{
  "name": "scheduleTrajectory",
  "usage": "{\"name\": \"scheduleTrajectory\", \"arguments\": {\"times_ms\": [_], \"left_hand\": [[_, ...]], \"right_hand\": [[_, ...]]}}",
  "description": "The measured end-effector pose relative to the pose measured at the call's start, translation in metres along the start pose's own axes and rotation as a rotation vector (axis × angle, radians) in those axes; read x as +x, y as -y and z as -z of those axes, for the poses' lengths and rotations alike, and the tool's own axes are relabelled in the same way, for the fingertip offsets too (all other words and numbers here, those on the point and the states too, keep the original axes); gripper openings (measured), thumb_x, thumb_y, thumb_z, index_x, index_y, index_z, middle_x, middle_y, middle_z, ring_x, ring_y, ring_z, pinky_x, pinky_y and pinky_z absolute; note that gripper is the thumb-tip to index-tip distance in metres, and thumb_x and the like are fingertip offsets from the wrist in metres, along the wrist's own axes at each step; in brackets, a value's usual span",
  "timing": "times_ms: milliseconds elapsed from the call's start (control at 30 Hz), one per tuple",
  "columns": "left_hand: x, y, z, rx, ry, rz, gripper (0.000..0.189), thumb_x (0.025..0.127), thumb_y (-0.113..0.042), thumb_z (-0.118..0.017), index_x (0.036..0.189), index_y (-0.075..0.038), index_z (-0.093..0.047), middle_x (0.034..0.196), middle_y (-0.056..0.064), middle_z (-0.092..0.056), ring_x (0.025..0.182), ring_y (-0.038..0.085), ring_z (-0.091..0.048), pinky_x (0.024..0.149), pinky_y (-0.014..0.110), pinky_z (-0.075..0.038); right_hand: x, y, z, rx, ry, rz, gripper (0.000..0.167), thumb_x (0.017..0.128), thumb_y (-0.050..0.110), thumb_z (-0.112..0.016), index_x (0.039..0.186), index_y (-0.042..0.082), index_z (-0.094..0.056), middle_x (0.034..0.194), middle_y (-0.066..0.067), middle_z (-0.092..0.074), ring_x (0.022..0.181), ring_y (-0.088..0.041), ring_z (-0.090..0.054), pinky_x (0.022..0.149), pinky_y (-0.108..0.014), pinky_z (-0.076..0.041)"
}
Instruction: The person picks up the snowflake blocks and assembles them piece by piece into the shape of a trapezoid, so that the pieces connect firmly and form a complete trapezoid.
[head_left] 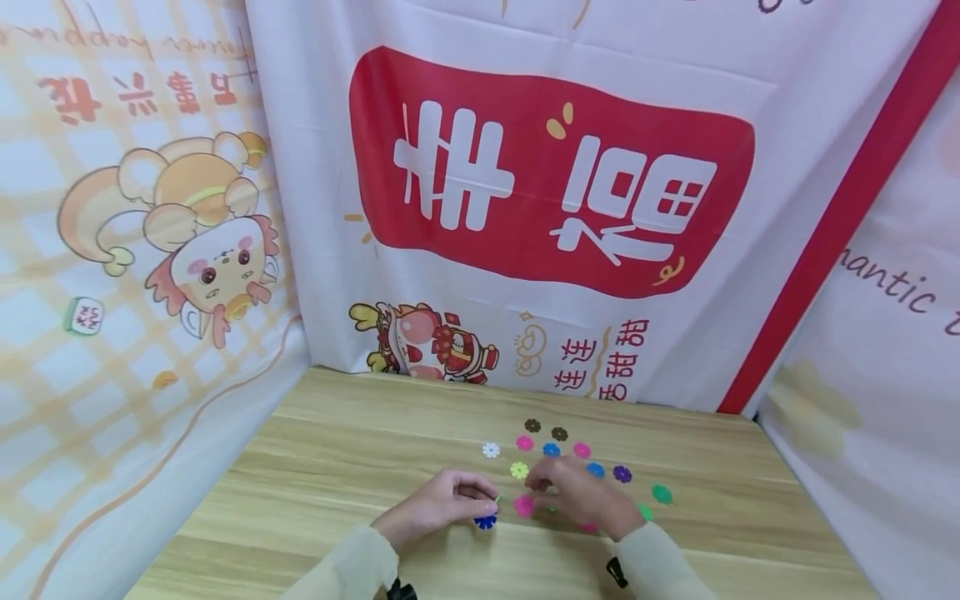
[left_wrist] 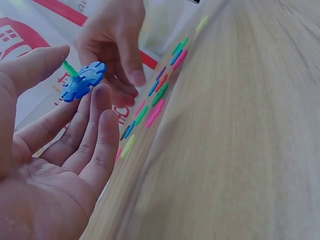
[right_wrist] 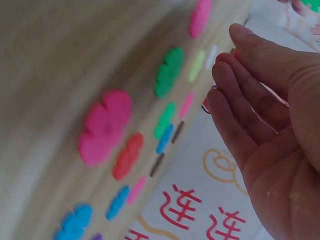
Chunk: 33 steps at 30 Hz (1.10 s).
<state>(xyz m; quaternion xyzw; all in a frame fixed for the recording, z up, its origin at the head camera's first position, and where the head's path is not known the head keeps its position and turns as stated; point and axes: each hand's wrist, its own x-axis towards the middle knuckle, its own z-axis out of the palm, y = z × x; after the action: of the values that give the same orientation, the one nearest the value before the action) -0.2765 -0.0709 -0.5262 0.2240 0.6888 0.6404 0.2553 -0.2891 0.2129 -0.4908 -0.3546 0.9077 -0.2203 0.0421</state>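
A blue notched disc (left_wrist: 84, 82), with a green piece (left_wrist: 70, 68) jutting from it, sits pinched between the left hand's (head_left: 442, 504) thumb and fingers above the wooden table (head_left: 375, 425), while the right hand (head_left: 581, 496), fingers loosely bent and holding nothing, hovers among loose coloured discs (head_left: 519, 471).

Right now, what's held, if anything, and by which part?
Left grip has a blue disc and green piece together, by the green piece's outer end and the blue disc's rim. Right grip: nothing visibly held.
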Motion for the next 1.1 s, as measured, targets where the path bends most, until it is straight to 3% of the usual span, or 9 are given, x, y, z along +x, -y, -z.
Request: {"name": "scheduleTrajectory", "arguments": {"times_ms": [233,433,667,967,1100], "left_hand": [[-0.004,0.000,-0.004,0.000,-0.027,0.002,0.047,0.098,-0.024,-0.077,0.132,0.005,-0.064,0.122,0.016,-0.074,0.104,0.016,-0.071,0.090,0.024,-0.061],[-0.003,0.001,-0.005,-0.012,-0.054,0.017,0.047,0.098,-0.023,-0.076,0.132,0.005,-0.064,0.117,0.008,-0.076,0.104,0.016,-0.071,0.090,0.026,-0.061],[-0.002,0.001,-0.006,-0.010,-0.073,0.017,0.048,0.096,-0.024,-0.078,0.132,0.003,-0.064,0.118,0.008,-0.075,0.106,0.017,-0.071,0.093,0.026,-0.060],[0.000,0.003,-0.010,-0.003,-0.043,-0.043,0.051,0.096,-0.022,-0.078,0.133,0.008,-0.061,0.120,0.012,-0.074,0.107,0.017,-0.070,0.093,0.023,-0.060],[0.002,0.005,-0.013,0.043,-0.053,-0.073,0.048,0.095,-0.022,-0.080,0.131,0.006,-0.064,0.119,0.011,-0.074,0.105,0.015,-0.070,0.094,0.021,-0.059]], "right_hand": [[0.004,-0.002,-0.019,-0.037,0.025,-0.002,0.018,0.091,0.019,-0.083,0.108,0.016,-0.079,0.100,0.008,-0.075,0.091,-0.002,-0.066,0.084,-0.022,-0.060],[0.011,0.000,-0.020,0.060,0.057,-0.053,0.009,0.090,0.015,-0.084,0.098,0.016,-0.079,0.090,0.009,-0.073,0.080,0.001,-0.062,0.075,-0.018,-0.057],[0.012,-0.001,-0.007,0.211,0.083,-0.125,0.004,0.096,0.017,-0.077,0.093,0.015,-0.074,0.086,0.008,-0.072,0.077,-0.009,-0.067,0.070,-0.021,-0.058],[0.004,0.017,0.018,0.243,0.021,-0.108,0.006,0.102,0.015,-0.069,0.097,0.015,-0.070,0.086,0.000,-0.069,0.073,-0.007,-0.060,0.064,-0.023,-0.057],[-0.003,0.025,0.024,0.272,-0.008,-0.080,0.005,0.103,0.018,-0.069,0.098,0.017,-0.070,0.090,-0.008,-0.072,0.075,-0.012,-0.064,0.064,-0.022,-0.057]]}}
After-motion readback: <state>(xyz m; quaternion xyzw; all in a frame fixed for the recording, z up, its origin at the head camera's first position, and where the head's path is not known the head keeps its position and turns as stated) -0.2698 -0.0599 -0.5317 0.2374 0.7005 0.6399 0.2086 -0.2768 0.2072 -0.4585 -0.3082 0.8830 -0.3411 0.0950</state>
